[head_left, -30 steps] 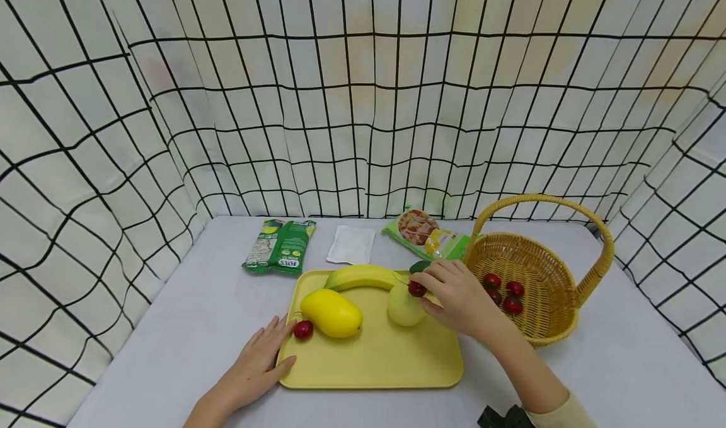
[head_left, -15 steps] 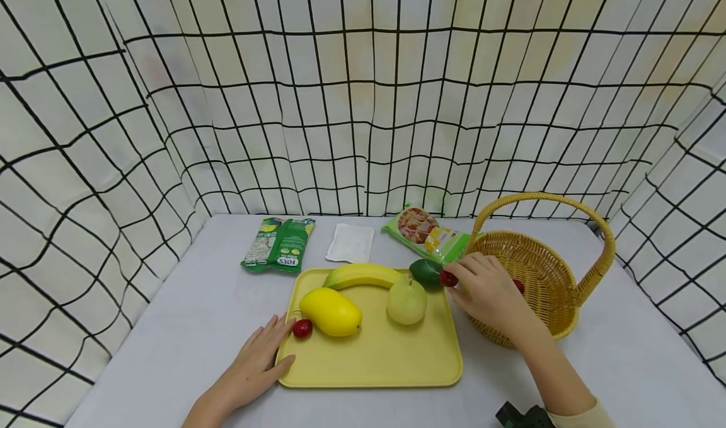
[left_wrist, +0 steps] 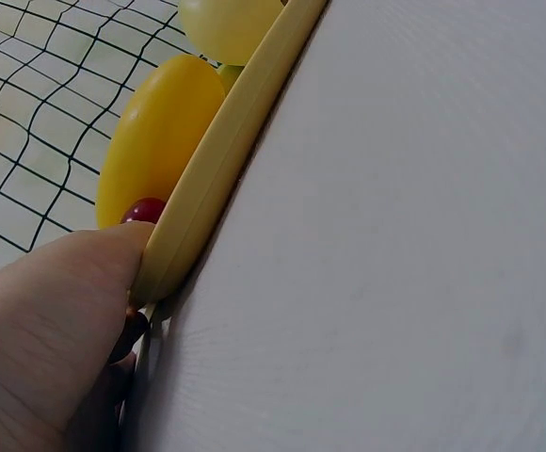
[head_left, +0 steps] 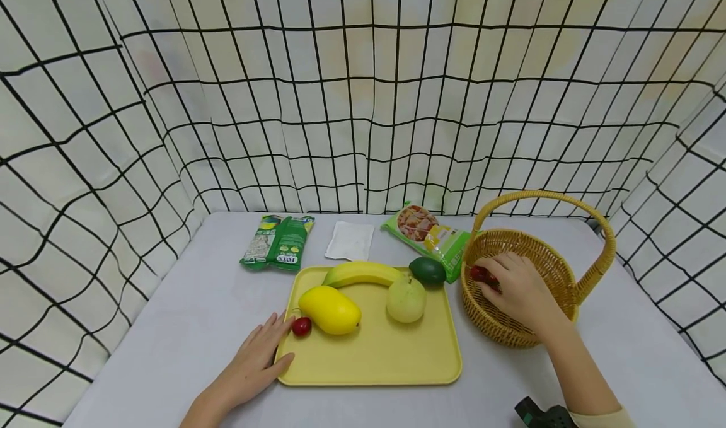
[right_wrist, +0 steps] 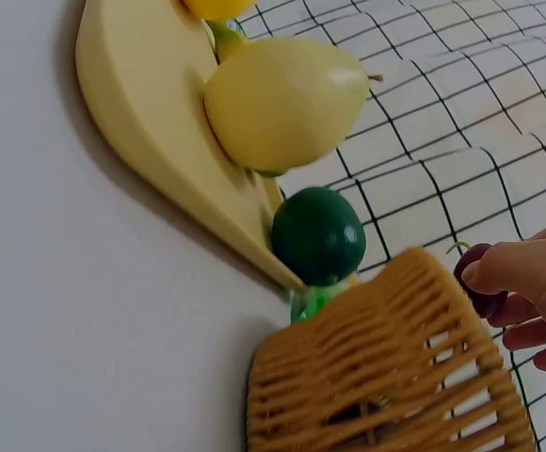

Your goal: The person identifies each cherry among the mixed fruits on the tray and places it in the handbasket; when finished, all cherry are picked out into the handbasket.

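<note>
My right hand (head_left: 515,289) is over the wicker basket (head_left: 558,267), pinching a dark red cherry (right_wrist: 480,280) between thumb and fingers. In the right wrist view the cherry shows beyond the basket's rim, its stem pointing up. Other cherries in the basket are mostly hidden by the hand. My left hand (head_left: 252,360) rests with fairly straight fingers on the left edge of the yellow tray (head_left: 374,358). Close to those fingertips a second cherry (head_left: 302,326) lies on the tray, against a yellow mango (head_left: 330,310). A banana (head_left: 363,273) and a pale green pear (head_left: 406,300) lie farther back.
A dark green avocado (head_left: 428,271) sits at the tray's back right corner, near the basket. Behind the tray lie a green snack bag (head_left: 279,242), a white square packet (head_left: 350,241) and a light green bag (head_left: 431,236). Black netting (head_left: 368,125) surrounds the table.
My right hand has carried the cherry rightward from above the pear, past the avocado, to over the basket. The left hand has stayed at the tray's edge.
</note>
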`<action>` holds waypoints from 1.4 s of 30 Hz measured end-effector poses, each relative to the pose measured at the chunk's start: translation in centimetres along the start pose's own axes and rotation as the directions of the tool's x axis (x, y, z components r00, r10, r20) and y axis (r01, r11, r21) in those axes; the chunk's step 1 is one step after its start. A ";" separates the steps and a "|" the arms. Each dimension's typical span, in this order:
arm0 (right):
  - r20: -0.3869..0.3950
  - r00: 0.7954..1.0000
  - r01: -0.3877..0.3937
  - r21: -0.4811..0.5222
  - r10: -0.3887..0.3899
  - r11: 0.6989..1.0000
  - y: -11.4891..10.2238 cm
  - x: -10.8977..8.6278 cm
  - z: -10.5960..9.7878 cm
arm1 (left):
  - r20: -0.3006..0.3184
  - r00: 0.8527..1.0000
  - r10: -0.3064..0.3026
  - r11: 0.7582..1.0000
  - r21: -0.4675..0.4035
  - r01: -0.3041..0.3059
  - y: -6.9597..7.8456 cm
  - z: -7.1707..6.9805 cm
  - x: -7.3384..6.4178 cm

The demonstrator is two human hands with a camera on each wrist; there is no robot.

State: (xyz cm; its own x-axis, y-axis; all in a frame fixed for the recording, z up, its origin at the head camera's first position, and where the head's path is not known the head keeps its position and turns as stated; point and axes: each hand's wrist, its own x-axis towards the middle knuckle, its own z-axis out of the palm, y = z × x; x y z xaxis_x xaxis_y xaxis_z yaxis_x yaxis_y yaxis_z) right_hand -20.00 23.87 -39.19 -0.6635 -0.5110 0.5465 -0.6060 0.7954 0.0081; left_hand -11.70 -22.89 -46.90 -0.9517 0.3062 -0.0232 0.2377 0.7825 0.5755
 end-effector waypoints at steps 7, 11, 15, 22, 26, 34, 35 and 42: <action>0.038 0.996 -0.082 -0.026 0.083 0.996 1.7 -1.4 0.0 | -0.003 1.000 -0.003 1.000 0.002 0.003 0.1 -0.1 0.0; 0.059 0.990 -0.128 -0.028 0.129 0.991 2.6 -1.8 0.0 | 0.000 1.000 -0.002 1.000 0.000 0.002 0.0 -0.1 0.0; 0.096 0.982 -0.159 -0.030 0.161 0.987 3.5 -1.9 -0.2 | 0.003 1.000 -0.002 1.000 0.000 0.002 0.0 0.0 0.0; 0.116 0.974 -0.191 -0.041 0.194 0.981 4.9 -1.7 -0.3 | 0.008 1.000 -0.021 1.000 -0.004 0.021 -0.1 -0.2 0.1; 0.137 0.966 -0.213 -0.047 0.217 0.976 5.5 -1.7 -0.1 | 0.000 1.000 -0.014 1.000 -0.002 0.014 -0.1 -0.1 0.1; 0.252 0.921 -0.301 -0.030 0.299 0.953 6.2 -1.6 0.2 | -0.004 1.000 0.004 1.000 0.001 -0.004 0.0 -0.1 0.0; 0.260 0.917 -0.305 -0.026 0.301 0.952 6.3 -1.6 0.3 | -0.003 1.000 0.004 1.000 0.005 -0.004 0.0 -0.1 0.0; 0.299 0.900 -0.325 -0.019 0.315 0.946 7.0 -1.6 1.2 | 0.004 1.000 0.001 1.000 0.006 -0.001 0.2 -0.2 -0.1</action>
State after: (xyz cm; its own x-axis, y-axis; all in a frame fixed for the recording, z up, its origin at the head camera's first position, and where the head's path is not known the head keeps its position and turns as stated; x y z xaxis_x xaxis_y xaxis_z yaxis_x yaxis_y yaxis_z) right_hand -23.69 29.88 -41.04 -0.9200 -0.3068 0.2439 -0.3490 0.9245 -0.1535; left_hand -11.60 -22.87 -46.66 -0.9507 0.3091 -0.0253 0.2402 0.7855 0.5703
